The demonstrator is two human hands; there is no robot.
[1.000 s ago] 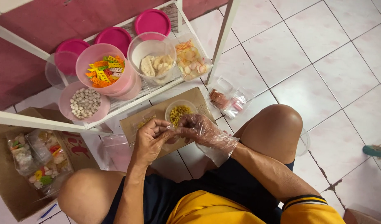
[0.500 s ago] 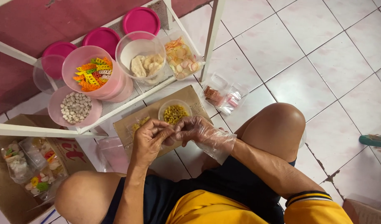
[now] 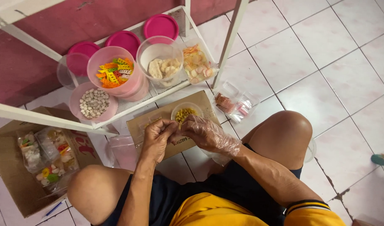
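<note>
My left hand [image 3: 156,138] is bare and my right hand [image 3: 206,134] wears a clear plastic glove. Their fingertips are pinched together on a small item that the fingers mostly hide. They hover just above a flat piece of cardboard [image 3: 135,125] on the tiled floor between my knees. A small clear cup of yellow snack pieces [image 3: 185,112] stands on that cardboard right behind my fingertips.
A white wire rack [image 3: 229,42] holds a pink tub of colourful snacks [image 3: 114,73], a clear tub of pale crackers [image 3: 160,65], a bag of crackers [image 3: 196,62], a bowl of whitish pieces [image 3: 93,102] and pink lids [image 3: 160,26]. Small clear packs [image 3: 236,102] lie right; a box of filled packets [image 3: 45,155] left.
Both hands stay pinched together over the cardboard with only small finger movement. The view has shifted a little, so the rack sits further left.
</note>
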